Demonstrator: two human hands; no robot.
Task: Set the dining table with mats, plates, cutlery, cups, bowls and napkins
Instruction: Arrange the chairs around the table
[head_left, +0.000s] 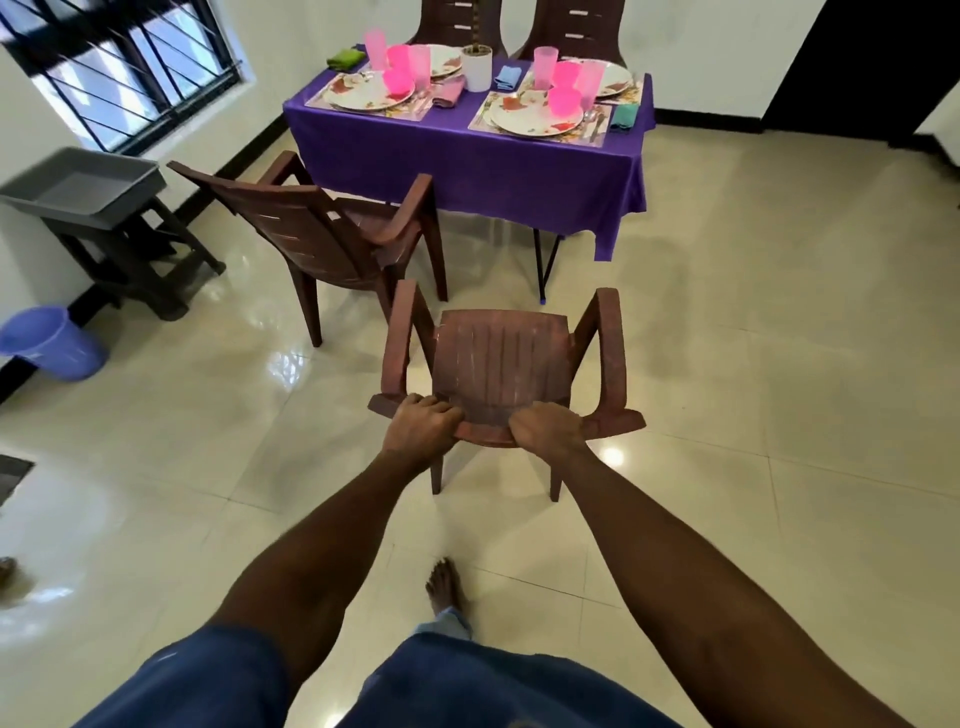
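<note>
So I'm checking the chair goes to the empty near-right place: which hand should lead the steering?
Probably the left hand: with the right hand it grips the chair back, and pushing from the left would swing it rightward toward the table.

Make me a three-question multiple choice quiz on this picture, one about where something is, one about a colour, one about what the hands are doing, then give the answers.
1. Where is the grey tub?
A. on the dining table
B. on a dark stand under the window
C. on a chair seat

2. What colour is the tablecloth?
A. purple
B. white
C. green

3. What are the hands doing?
A. hanging idle
B. carrying a plate
C. both gripping a chair's backrest

Answers:
1 B, the grey tub sits on the stand at the left wall.
2 A, the tablecloth is purple.
3 C, the left hand and right hand curl round the top of the nearest chair.
</note>
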